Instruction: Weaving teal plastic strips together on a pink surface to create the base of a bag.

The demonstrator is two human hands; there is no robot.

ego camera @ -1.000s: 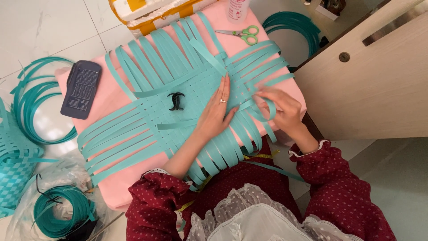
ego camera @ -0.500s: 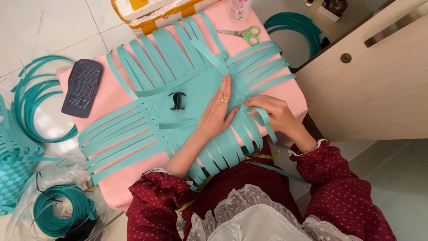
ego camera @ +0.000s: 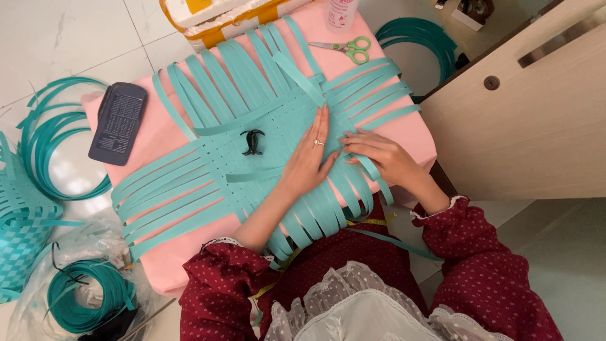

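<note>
Meanwhile black clip (ego camera: 252, 142) on teal mat (ego camera: 252, 126); scissors (ego camera: 346, 49), calculator (ego camera: 118, 122) aside.

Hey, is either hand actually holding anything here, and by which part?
The right hand pinches one flat teal plastic strip partway along, beside the woven teal mat. The left hand holds nothing; it lies flat on the mat.

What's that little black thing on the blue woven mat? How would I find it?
Find the pink table, covered by a teal woven mat of flat strips. Near the mat's middle, beside the left hand pressing flat, sits a small black hair claw clip. It is the only dark, curvy thing lying on the teal weave.
</note>
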